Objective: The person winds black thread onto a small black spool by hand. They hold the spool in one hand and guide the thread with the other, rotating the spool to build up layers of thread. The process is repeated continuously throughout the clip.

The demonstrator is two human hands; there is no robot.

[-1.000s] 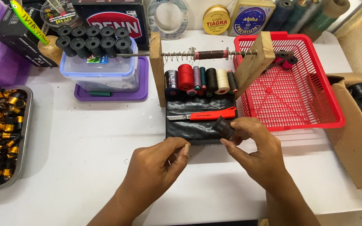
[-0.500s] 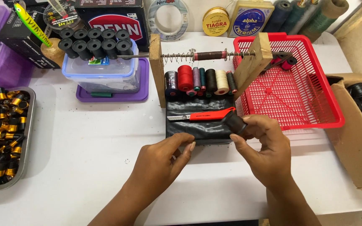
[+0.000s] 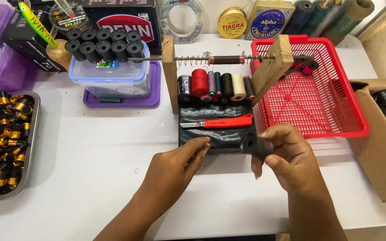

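Observation:
My right hand (image 3: pixel 289 158) grips a short black cylindrical grip piece (image 3: pixel 253 145) just above the table, by the right edge of a black mat (image 3: pixel 215 136). My left hand (image 3: pixel 175 167) holds nothing; its fingers are stretched out and the fingertips touch the mat's front edge. On the mat lies a red-handled cutter (image 3: pixel 222 122). Behind it a row of thread spools (image 3: pixel 213 85) stands under a wooden winding jig (image 3: pixel 173 73) with a metal rod and spring.
A red plastic basket (image 3: pixel 336 120) sits at the right, a cardboard box (image 3: pixel 383 147) with black parts beyond it. A metal tray (image 3: pixel 30 147) of black-and-gold parts is at the left. A clear tub (image 3: pixel 112 80) topped with black cylinders stands behind.
My right hand has lifted the black piece off the mat and carried it right and toward me. My left hand has drawn back slightly, its fingers opening out.

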